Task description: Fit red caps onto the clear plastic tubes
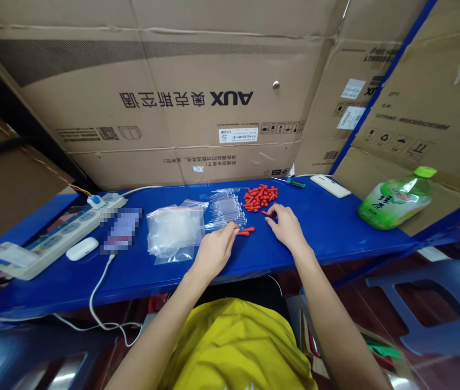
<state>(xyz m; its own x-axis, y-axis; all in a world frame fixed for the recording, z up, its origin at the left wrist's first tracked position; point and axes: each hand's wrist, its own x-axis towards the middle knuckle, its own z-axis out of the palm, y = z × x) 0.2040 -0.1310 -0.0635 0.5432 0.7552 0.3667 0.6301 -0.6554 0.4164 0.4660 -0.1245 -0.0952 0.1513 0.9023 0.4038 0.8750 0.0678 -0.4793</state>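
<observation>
The cardboard wall (173, 65) stood behind the blue counter (327, 230), on which the plastic bags (175, 230) lay. The left hand (216, 248) and the right hand (287, 225) had bent fingers. Clear sticks (227, 206) lay just beside the heap of red pieces (259, 198). At the fingertips of each hand were single red pieces (250, 229); whether each grip was clamped on one, I could not tell.

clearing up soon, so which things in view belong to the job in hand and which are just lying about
In the job, it seems:
small red pieces, one at the right hand
thin clear rods by the left hand
clear plastic bags, probably

Lying about, likely:
green-handled screwdriver
white phone
green-labelled bottle
white case
power strip
cabled phone
</observation>
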